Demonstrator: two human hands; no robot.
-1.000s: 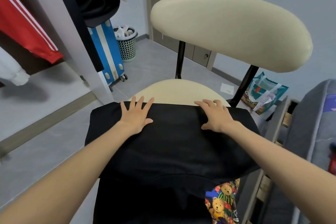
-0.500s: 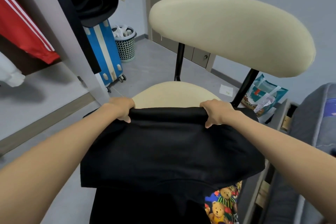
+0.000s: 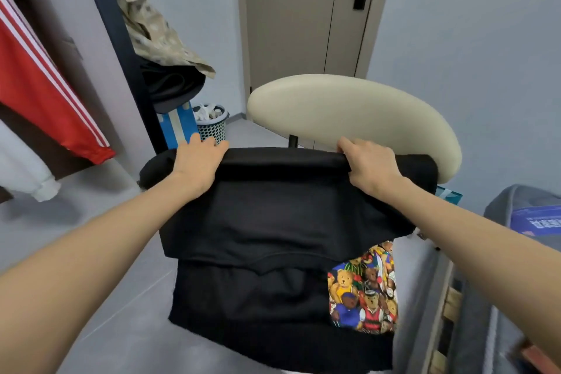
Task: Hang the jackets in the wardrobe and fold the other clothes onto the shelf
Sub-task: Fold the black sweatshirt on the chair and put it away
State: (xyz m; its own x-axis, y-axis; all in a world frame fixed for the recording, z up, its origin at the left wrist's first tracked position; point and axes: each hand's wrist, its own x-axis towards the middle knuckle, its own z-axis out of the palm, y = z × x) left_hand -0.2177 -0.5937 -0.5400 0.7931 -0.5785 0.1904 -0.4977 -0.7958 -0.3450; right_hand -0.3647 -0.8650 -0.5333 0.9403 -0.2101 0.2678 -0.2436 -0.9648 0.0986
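Dead centre, in front of the chair (image 3: 349, 112) backrest, the folded black garment (image 3: 273, 222) hangs in the air, held by its top fold. A bear-print patch (image 3: 364, 288) shows at its 4 o'clock corner. Left hand (image 3: 197, 158) sits at 11 o'clock on the fold, fingers wrapped over the far edge, gripping. Right hand (image 3: 368, 165) is at 1 o'clock, fingers curled, pinching the same fold. Change: a second ago both palms lay flat, pressing the cloth on the seat; half a second ago they closed on the edge; now the bundle is up off the seat. Judgement: folding looks done, carry to the shelf comes next. Red jacket (image 3: 39, 85) already hangs at 9 o'clock; shelf cannot be made out. Lower layers sag, so the fold may slip open.
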